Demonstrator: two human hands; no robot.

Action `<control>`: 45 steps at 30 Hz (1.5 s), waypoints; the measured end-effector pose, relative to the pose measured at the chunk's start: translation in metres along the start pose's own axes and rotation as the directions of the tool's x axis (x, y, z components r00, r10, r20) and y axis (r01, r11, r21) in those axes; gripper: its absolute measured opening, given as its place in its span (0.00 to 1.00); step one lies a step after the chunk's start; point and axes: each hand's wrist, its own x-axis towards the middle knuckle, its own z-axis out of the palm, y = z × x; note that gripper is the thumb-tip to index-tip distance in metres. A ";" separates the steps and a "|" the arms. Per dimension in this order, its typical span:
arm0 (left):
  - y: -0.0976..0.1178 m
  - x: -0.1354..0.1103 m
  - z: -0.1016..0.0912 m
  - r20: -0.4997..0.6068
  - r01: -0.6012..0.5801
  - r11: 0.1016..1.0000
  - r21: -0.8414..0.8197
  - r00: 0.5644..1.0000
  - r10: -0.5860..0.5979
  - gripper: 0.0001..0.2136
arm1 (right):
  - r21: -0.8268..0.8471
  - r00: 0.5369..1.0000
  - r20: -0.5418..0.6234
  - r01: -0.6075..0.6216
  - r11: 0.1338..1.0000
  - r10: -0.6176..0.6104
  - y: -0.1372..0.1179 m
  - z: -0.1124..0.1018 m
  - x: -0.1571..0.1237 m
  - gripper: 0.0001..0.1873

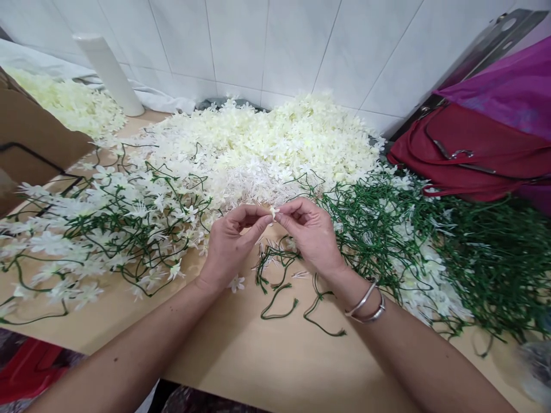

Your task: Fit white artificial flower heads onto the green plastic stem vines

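Observation:
A small cream artificial flower [272, 213] is pinched between both hands above the table. My left hand [232, 241] closes thumb and forefinger on its left side. On its right side, my right hand [312, 232] grips it the same way, a silver bangle at the wrist. Most of the flower is covered by the fingertips. Loose dark green stems [279, 310] lie on the table below the hands, and a single white flower [236, 283] rests beneath my left hand. Behind the hands spreads a heap of pale yellow and white blossoms [275, 137].
White flowers on green stems [129, 229] cover the left side. Bundles of green stems [495, 264] pile up at right, below a red bag [473, 143]. A cardboard box [34, 137] and a white roll [109, 74] stand at left. A tiled wall [284, 46] bounds the back.

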 end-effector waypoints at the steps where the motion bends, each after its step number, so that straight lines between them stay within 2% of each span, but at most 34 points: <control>1: 0.002 0.000 0.000 0.007 0.007 1.000 -0.017 1.000 -0.006 0.08 | 0.042 1.000 0.002 -0.027 0.999 0.026 0.000 0.000 0.001 0.04; 4: 0.005 0.000 -0.001 0.000 -0.003 0.999 -0.042 1.000 0.003 0.09 | 0.103 0.997 0.000 -0.076 0.992 0.076 -0.001 0.000 0.003 0.08; 8: 0.003 0.002 -0.002 -0.019 -0.028 0.999 -0.040 0.999 0.027 0.09 | 0.096 0.997 0.015 -0.083 0.992 0.082 -0.002 0.001 0.002 0.08; 14: 0.000 0.003 -0.003 -0.006 -0.030 0.999 -0.026 1.000 0.030 0.06 | -0.007 0.997 0.076 -0.009 1.000 0.009 -0.006 -0.001 0.001 0.05; 17: 0.003 0.003 -0.004 0.028 -0.032 0.999 0.019 0.999 0.031 0.07 | -0.058 0.998 0.042 0.050 0.997 -0.048 -0.004 -0.004 0.004 0.04; 19: 0.004 0.002 -0.004 0.062 -0.070 0.993 0.092 0.996 0.064 0.07 | -0.055 0.998 -0.022 0.064 0.996 -0.065 -0.001 -0.009 0.008 0.03; 21: 0.004 0.001 -0.005 0.111 -0.159 0.967 0.201 0.984 0.138 0.06 | -0.051 0.994 -0.093 0.056 0.997 -0.061 0.003 -0.016 0.015 0.03; 24: -0.002 0.001 -0.004 0.259 -0.320 0.884 0.340 0.936 0.239 0.04 | -0.042 0.983 -0.178 0.043 0.998 -0.050 0.009 -0.027 0.024 0.04; 27: -0.011 -0.001 -0.001 0.379 -0.414 0.797 0.440 0.890 0.254 0.07 | -0.040 0.978 -0.204 0.043 0.998 -0.050 0.013 -0.033 0.029 0.04; 29: -0.016 -0.002 0.002 0.404 -0.434 0.747 0.504 0.883 0.240 0.08 | -0.047 0.982 -0.186 0.036 0.998 -0.044 0.016 -0.034 0.029 0.04; 32: -0.017 -0.005 0.007 0.409 -0.405 0.749 0.524 0.891 0.196 0.05 | 0.002 0.988 -0.155 0.006 1.000 -0.005 0.016 -0.032 0.028 0.06; 35: -0.014 -0.005 0.009 0.367 -0.330 0.830 0.451 0.916 0.165 0.03 | 0.084 0.988 -0.145 -0.035 0.996 0.047 0.014 -0.029 0.026 0.08; 39: -0.009 0.001 0.004 0.172 -0.079 0.964 0.255 0.984 0.036 0.04 | 0.169 0.989 -0.104 -0.084 0.982 0.102 0.007 -0.027 0.025 0.10; 41: -0.009 0.004 0.000 0.080 0.024 0.992 0.124 0.996 -0.034 0.07 | 0.192 0.990 -0.050 -0.122 0.974 0.134 0.004 -0.025 0.024 0.10; 45: -0.007 0.009 -0.006 0.015 0.084 0.996 -0.033 0.996 -0.083 0.09 | 0.215 0.981 0.065 -0.191 0.958 0.181 0.001 -0.020 0.019 0.11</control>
